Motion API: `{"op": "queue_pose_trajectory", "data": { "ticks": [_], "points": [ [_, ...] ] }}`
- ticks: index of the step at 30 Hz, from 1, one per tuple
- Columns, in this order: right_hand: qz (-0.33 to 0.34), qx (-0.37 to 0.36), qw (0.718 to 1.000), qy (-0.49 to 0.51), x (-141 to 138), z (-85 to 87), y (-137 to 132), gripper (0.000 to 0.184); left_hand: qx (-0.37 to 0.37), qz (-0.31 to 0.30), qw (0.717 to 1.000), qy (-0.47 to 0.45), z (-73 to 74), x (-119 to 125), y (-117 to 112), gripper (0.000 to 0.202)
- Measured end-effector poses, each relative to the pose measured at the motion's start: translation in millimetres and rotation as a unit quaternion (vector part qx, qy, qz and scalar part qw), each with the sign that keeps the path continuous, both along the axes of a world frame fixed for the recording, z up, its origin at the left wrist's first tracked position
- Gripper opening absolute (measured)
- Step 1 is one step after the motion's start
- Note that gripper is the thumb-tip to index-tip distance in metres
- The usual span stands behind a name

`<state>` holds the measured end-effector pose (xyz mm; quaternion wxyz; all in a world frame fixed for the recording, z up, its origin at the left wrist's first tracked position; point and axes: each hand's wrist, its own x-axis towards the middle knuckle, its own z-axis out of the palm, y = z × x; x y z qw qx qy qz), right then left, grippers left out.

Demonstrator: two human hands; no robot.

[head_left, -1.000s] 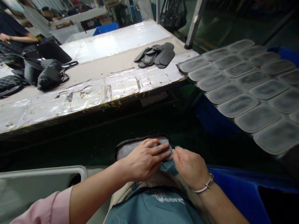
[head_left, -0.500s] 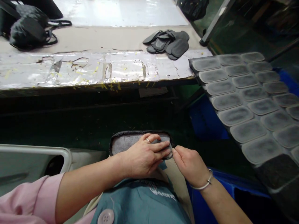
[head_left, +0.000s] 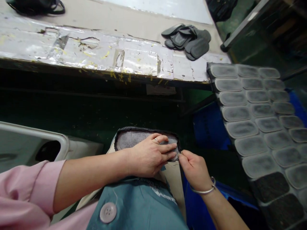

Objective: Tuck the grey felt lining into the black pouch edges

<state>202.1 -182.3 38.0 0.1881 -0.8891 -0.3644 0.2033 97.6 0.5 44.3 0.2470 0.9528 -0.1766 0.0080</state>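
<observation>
On my lap lies an oblong pad (head_left: 133,142) with rounded ends, a grey inner face and a black covering folded up around its rim. My left hand (head_left: 150,155) rests flat on the pad's grey face, fingers stretched toward the right end; its thumb is out of sight. At that right end my right hand (head_left: 193,166) is closed in a pinch on the black edging. Under the pad are light trousers and a green apron (head_left: 134,207).
A worktable (head_left: 134,59) with torn, taped covering stands ahead, bearing a pile of dark oval pads (head_left: 187,40) and a black bag (head_left: 35,6). To the right slopes a board (head_left: 271,188) with rows of grey pads. A pale bin (head_left: 64,140) is at left, a blue container (head_left: 208,127) beneath the board.
The view has shifted, so the table sits higher and its pile farther right. Both hands stay at the pad's right end, the right one still pinching the edging.
</observation>
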Motion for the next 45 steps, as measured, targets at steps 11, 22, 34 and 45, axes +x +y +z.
{"op": "queue_pose_trajectory", "data": {
  "ticks": [11,22,34,45],
  "points": [
    [0.036,-0.038,0.996,-0.068,-4.6,5.7,5.6,0.029,-0.012,0.012,1.000,-0.017,-3.7,-2.2,-1.7,0.046],
    [-0.251,0.103,0.864,0.425,-27.4,-7.0,-14.2,0.047,-0.022,0.016,0.999,-0.020,-1.7,-3.1,-2.0,0.043],
    [-0.207,0.181,0.840,0.467,-25.6,-23.9,-18.8,0.030,-0.054,-0.062,0.996,-0.015,6.8,0.4,12.8,0.045],
    [-0.240,0.183,0.880,0.367,-34.4,-21.9,-15.1,0.035,-0.043,-0.059,0.997,-0.039,-5.8,0.4,11.9,0.034]
  ]
}}
